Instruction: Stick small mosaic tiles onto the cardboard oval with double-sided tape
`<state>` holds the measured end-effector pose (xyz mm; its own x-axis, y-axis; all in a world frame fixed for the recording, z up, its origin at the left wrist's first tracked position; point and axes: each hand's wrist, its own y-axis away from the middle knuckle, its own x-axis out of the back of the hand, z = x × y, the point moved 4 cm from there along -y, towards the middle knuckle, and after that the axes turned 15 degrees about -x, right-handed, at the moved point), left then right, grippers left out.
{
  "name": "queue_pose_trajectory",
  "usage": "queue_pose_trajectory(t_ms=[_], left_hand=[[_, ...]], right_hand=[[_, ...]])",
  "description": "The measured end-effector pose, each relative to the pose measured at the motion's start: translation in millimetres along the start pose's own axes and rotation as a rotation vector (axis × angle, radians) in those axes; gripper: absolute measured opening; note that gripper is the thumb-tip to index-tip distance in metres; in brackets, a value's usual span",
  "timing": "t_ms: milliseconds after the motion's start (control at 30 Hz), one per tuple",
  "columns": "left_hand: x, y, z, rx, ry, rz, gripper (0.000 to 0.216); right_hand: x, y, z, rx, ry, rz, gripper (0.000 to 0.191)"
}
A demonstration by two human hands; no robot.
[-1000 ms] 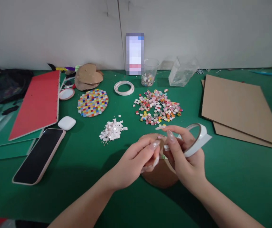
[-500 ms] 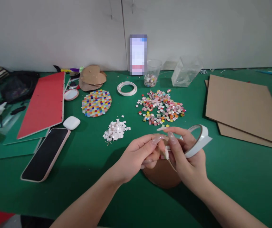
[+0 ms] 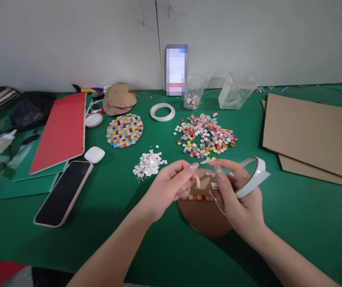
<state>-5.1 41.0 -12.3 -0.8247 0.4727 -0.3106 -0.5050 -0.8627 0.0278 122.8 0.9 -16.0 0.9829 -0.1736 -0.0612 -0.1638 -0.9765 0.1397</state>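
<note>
Over a round brown cardboard disc, both hands are held close together, a small gap between their fingertips. My left hand is closed in a pinch; whatever is between its thumb and finger is too small or hidden to name. A roll of white double-sided tape hangs around the fingers of my right hand, its loose end sticking out to the right. A small whitish piece shows at the right thumb. Across the disc runs a row of coloured mosaic tiles, partly covered by my hands.
Loose coloured tiles and white tile chips lie beyond the hands. A tiled disc, another tape roll and a black-screened phone are leftward. Cardboard sheets lie right. A tile cup stands behind.
My hands have drawn slightly apart, the left moving away from the right, so the tile row on the disc shows more. The whole view has shifted a little.
</note>
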Motion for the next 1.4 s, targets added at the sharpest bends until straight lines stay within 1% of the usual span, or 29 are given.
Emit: queue_pose_trajectory(t_ms=[33,133,167,233,267,333,433,500,600,667,733,867,933,1067,1133,1233,1333,1400], left_hand=[[7.8,-1.3,5.2,-0.050,-0.131,0.053,0.026],[37.4,-1.9,26.5,-0.228,-0.589,0.275,0.024],[47.3,-1.0,32.7,-0.262,-0.698,0.350,0.024],[64.1,0.9,41.3,-0.289,-0.884,0.455,0.025],[70.5,1.7,44.0,-0.296,-0.976,0.487,0.025],[78.7,1.9,45.8,-0.301,-1.139,0.493,0.021],[82.9,-0.3,42.3,-0.294,-1.293,0.416,0.012],[83.7,-1.7,39.2,-0.293,-1.342,0.378,0.014],[84.5,-3.3,35.3,-0.281,-1.371,0.357,0.025],[84.5,-4.0,33.6,-0.265,-1.372,0.353,0.020],[84.0,-4.2,33.5,-0.257,-1.360,0.363,0.009],[83.7,-2.9,35.6,-0.230,-1.311,0.420,0.018],[84.6,-2.5,36.4,-0.224,-1.327,0.438,0.023],[84.1,-4.0,36.9,-0.317,-1.438,0.373,0.020],[84.7,-4.7,36.2,-0.336,-1.472,0.363,0.024],[88.3,-6.5,34.0,-0.321,-1.427,0.396,0.034],[92.2,-10.1,32.5,-0.415,-1.366,0.399,0.040],[98.1,-12.5,30.0,-0.445,-1.331,0.397,0.039]], right_hand=[[-0.1,0.1,0.1,-0.005,-0.003,0.000,0.012],[-0.4,0.2,0.5,-0.017,-0.012,-0.002,0.013],[-0.6,0.3,0.6,-0.021,-0.017,-0.006,0.013],[-1.1,0.7,0.4,-0.027,-0.027,-0.015,0.013],[-1.4,1.0,0.2,-0.026,-0.032,-0.021,0.013],[-1.8,1.5,-0.4,-0.016,-0.040,-0.034,0.013],[-1.8,1.1,-0.9,0.001,-0.040,-0.044,0.013],[-1.6,0.2,-0.6,0.002,-0.032,-0.045,0.013],[-1.4,-0.6,-0.2,0.004,-0.021,-0.050,0.014],[-1.4,-0.4,-0.3,0.007,-0.021,-0.053,0.015],[-1.4,-0.1,-0.5,0.009,-0.021,-0.051,0.015],[-1.2,0.1,-1.0,0.017,-0.020,-0.044,0.015],[-1.0,0.2,-1.0,0.023,-0.019,-0.045,0.015],[-1.0,0.3,-0.8,0.028,-0.003,-0.049,0.016],[-1.3,0.2,-0.9,0.029,-0.005,-0.052,0.016],[-1.8,0.2,-0.9,0.020,-0.021,-0.057,0.016],[-1.9,0.6,-0.7,0.006,-0.034,-0.062,0.016],[-1.6,1.2,-0.6,0.004,-0.033,-0.066,0.016]])
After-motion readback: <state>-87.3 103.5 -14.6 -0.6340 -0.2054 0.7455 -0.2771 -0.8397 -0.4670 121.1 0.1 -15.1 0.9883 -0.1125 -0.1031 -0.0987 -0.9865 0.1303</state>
